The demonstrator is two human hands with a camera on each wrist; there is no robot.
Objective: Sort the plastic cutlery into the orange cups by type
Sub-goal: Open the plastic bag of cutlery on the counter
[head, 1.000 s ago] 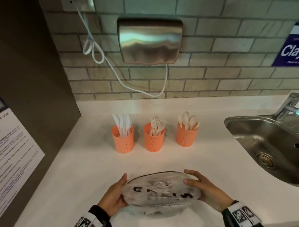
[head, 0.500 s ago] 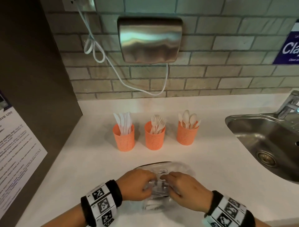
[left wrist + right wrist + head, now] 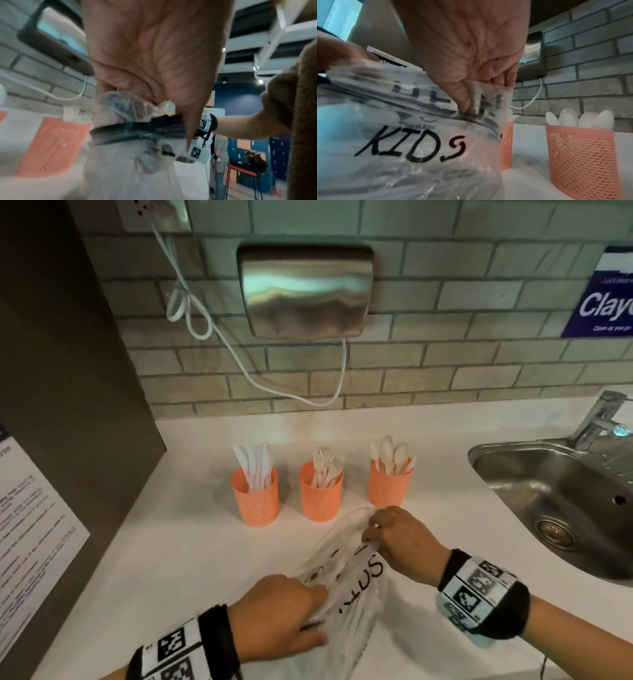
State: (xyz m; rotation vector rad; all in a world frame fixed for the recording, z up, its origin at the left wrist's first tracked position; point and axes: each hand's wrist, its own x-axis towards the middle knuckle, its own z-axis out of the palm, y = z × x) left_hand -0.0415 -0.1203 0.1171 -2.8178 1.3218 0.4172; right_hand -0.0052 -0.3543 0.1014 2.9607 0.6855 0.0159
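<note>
Three orange mesh cups stand in a row on the white counter: the left cup (image 3: 255, 497) holds white knives, the middle cup (image 3: 320, 492) forks, the right cup (image 3: 389, 486) spoons (image 3: 583, 120). In front of them lies a clear plastic zip bag (image 3: 346, 587) with black lettering (image 3: 412, 146). My left hand (image 3: 291, 614) pinches the bag's near edge (image 3: 137, 106). My right hand (image 3: 394, 534) pinches its far top edge by the zip strip (image 3: 471, 116), close to the spoon cup. The bag is stretched between both hands.
A steel sink (image 3: 561, 501) with a tap (image 3: 599, 419) sits at the right. A steel hand dryer (image 3: 305, 290) and its white cord (image 3: 239, 361) hang on the brick wall behind the cups. A dark panel with a paper notice (image 3: 30, 529) bounds the left side.
The hands held the bag's two sides, then met at its middle. Now they have drawn apart, the right toward the cups and the left toward me, stretching the bag.
</note>
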